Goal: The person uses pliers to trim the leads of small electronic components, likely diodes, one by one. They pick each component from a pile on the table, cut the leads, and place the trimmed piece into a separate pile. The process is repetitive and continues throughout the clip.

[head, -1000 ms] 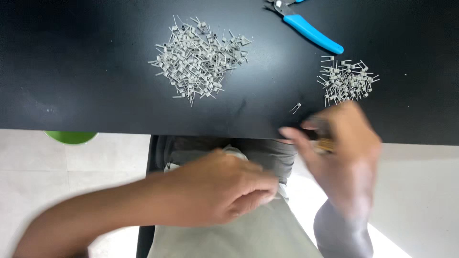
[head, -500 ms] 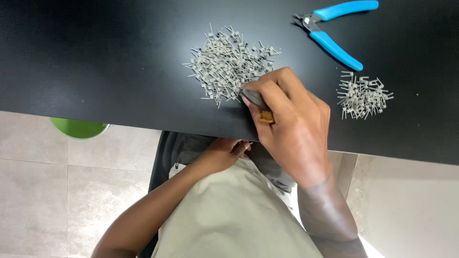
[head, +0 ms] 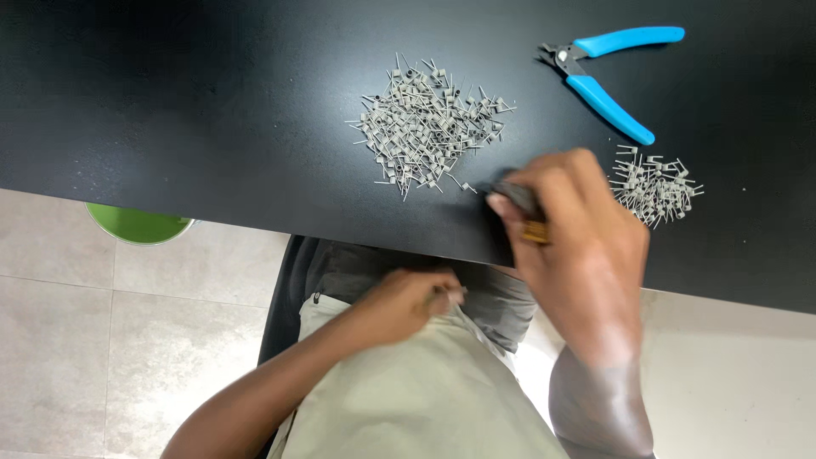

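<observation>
**Small wire parts near the table edge, and a tool we can barely see**

We have our right hand [head: 578,229] over the black matte table [head: 170,102], fingers closed around a small dark tool with a brass-coloured collar [head: 520,206]; its tip sits just beside the near edge of the large heap of small grey bent-wire pieces [head: 429,123]. Our left hand [head: 406,304] is below the table edge, over our lap, fingers curled; something small and pale shows at the fingertips, but we cannot tell what it is or whether it is truly pinched.

A smaller heap of the same grey wire pieces [head: 654,183] lies just right of our right hand, partly hidden by the knuckles. The blue-handled cutting pliers [head: 608,72] rest further back, jaws apart from both heaps.

What we judge could go wrong:

- The large heap trails loose pieces towards the table edge. A sweep of the tool or wrist could flick them onto the tiled floor [head: 102,340] or into our lap.
- Our right hand is close to the smaller heap; a careless shift could scatter it or mix the two.
- Whatever the left hand carries is off the table, so a loosened grip would drop it on the cloth.
- The picture is motion-blurred at the tool, so its contact with any piece is uncertain.
</observation>
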